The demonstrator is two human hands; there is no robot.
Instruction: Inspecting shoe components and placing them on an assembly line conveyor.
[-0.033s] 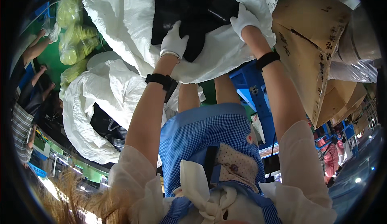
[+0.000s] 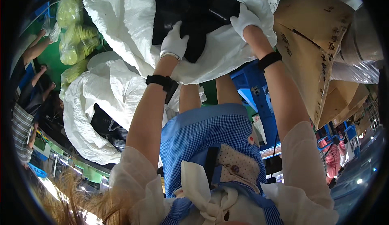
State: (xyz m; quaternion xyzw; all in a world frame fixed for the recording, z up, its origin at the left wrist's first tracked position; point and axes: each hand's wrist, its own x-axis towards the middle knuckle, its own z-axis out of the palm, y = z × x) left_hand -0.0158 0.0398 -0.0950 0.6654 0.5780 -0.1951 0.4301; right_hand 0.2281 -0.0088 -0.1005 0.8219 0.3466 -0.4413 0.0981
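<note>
Head view: the white sack [image 2: 121,20] gapes at upper centre, already holding black contents [image 2: 190,16], mouth unclosed. The left hand [image 2: 175,41] lies open against them; the right hand's [image 2: 246,21] grip, near the rim, is unclear.

Place: apparently a factory workshop around me
Floor [image 2: 54,67]: green
Containers: white sacks [image 2: 117,18] (two gape near me), big cardboard carton [image 2: 304,58]
Company: a striped-shirted co-worker [image 2: 22,129]
</note>
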